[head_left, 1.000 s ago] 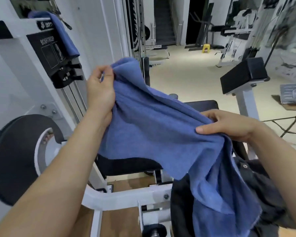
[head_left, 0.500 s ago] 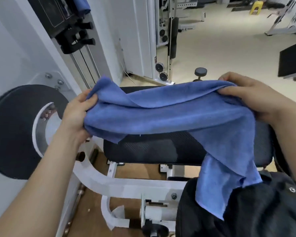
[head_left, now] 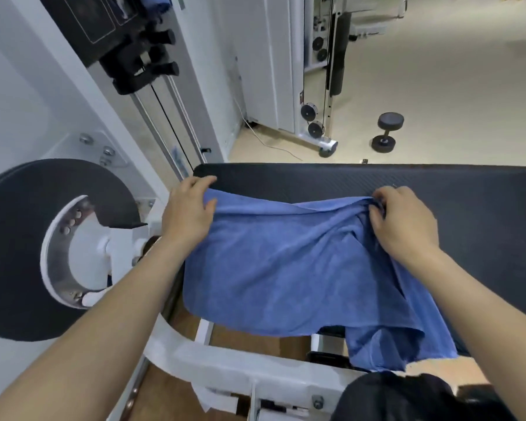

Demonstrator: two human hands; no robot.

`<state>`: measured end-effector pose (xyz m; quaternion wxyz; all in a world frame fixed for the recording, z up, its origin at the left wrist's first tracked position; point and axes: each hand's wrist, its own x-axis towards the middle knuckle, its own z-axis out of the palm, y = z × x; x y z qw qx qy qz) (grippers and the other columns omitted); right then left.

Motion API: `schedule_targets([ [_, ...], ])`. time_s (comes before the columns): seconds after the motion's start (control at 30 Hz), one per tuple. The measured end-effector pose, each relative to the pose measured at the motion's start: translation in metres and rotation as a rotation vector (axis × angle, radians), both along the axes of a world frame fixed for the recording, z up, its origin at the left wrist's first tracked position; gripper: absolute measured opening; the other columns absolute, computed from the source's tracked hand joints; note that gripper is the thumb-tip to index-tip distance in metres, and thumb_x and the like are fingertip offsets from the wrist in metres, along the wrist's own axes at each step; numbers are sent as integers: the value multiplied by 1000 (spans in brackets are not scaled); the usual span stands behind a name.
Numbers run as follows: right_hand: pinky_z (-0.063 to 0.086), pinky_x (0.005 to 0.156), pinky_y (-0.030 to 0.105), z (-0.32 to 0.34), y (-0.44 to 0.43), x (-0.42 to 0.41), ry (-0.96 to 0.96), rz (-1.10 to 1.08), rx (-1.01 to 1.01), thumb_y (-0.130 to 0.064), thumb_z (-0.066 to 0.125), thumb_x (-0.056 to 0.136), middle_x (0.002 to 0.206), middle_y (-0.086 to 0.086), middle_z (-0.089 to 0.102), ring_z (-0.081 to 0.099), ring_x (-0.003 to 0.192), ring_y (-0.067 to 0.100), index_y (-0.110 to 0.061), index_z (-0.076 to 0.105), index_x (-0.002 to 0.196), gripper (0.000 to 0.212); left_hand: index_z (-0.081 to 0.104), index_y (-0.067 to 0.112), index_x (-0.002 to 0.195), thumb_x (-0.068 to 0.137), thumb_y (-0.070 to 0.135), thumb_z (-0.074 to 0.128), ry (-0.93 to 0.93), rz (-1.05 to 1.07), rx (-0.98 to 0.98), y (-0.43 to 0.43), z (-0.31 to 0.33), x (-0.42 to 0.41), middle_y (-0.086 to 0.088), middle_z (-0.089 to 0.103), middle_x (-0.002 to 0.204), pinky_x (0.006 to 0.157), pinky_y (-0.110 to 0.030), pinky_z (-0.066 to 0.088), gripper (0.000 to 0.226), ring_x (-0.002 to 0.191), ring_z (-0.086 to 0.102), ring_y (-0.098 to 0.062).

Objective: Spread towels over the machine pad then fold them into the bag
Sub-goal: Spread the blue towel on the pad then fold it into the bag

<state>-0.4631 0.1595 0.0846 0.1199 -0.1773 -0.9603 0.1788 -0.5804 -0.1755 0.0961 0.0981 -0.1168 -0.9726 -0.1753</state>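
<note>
Blue towel (head_left: 286, 268) on black pad (head_left: 377, 180)

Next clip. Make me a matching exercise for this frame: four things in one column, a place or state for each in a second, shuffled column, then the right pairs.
Things
1. towel
2. dumbbell
3. left hand
4. right hand

Place or state
A. stands on the floor beyond the pad
B. pinches a bunched fold of the towel
C. lies on the pad and hangs over its near edge
D. holds the towel's corner at the pad's left end

Pairs: 1-C, 2-A, 3-D, 4-B
</note>
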Motion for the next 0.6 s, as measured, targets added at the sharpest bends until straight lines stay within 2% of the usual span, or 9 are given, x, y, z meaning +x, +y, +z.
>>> schedule_targets([
  [0.1, 36, 65, 35, -2, 2, -2, 15, 34, 30, -23, 44, 99, 106, 11, 56, 55, 90, 34, -15, 62, 114, 24, 53, 23, 134, 92, 22, 60, -108, 50, -12, 1, -8, -7, -8, 51, 129, 96, -40, 43, 43, 117, 51, -30],
  [0.2, 41, 69, 37, 2, 11, -6, 33, 38, -18, -20, 45, 98, 103, 11, 65, 59, 93, 36, -15, 66, 109, 24, 56, 27, 123, 89, 26, 65, -139, 106, 29, -4, -13, -14, -7, 51, 115, 88, -40, 46, 35, 102, 55, -30],
  [0.3, 44, 78, 35, 14, 20, -14, 31, -19, -222, -18, 50, 97, 102, 7, 71, 61, 99, 32, -17, 68, 97, 18, 60, 25, 93, 86, 25, 66, -149, 117, 54, -3, -12, -26, 3, 58, 81, 70, -33, 41, 9, 86, 57, -27],
  [0.37, 40, 73, 30, 23, 24, -20, -11, -31, -432, -17, 51, 96, 97, 5, 70, 60, 94, 24, -16, 67, 88, 18, 60, 22, 85, 87, 22, 64, -158, 163, 172, -2, -9, -34, 7, 54, 68, 65, -30, 34, 5, 77, 55, -24],
  [0.43, 39, 65, 30, 30, 25, -27, -48, -2, -493, -17, 51, 95, 91, 6, 69, 59, 89, 22, -13, 68, 83, 22, 61, 21, 86, 86, 21, 63, -107, 250, 283, -2, -2, -45, 6, 54, 65, 65, -29, 35, 2, 76, 56, -24],
  [0.5, 39, 67, 31, 33, 22, -37, 12, -4, -453, -24, 53, 95, 90, 6, 69, 60, 92, 25, -13, 68, 84, 22, 60, 22, 87, 87, 23, 60, -46, 313, 330, 0, 4, -54, 4, 56, 69, 67, -30, 38, 1, 81, 58, -27],
  [0.6, 41, 77, 34, 36, 14, -49, 70, 7, -341, -49, 59, 90, 102, 5, 65, 58, 100, 27, -18, 63, 109, 37, 56, 20, 104, 91, 19, 50, 5, 355, 320, 9, 10, -60, -8, 65, 93, 73, -35, 41, 15, 95, 59, -34],
])
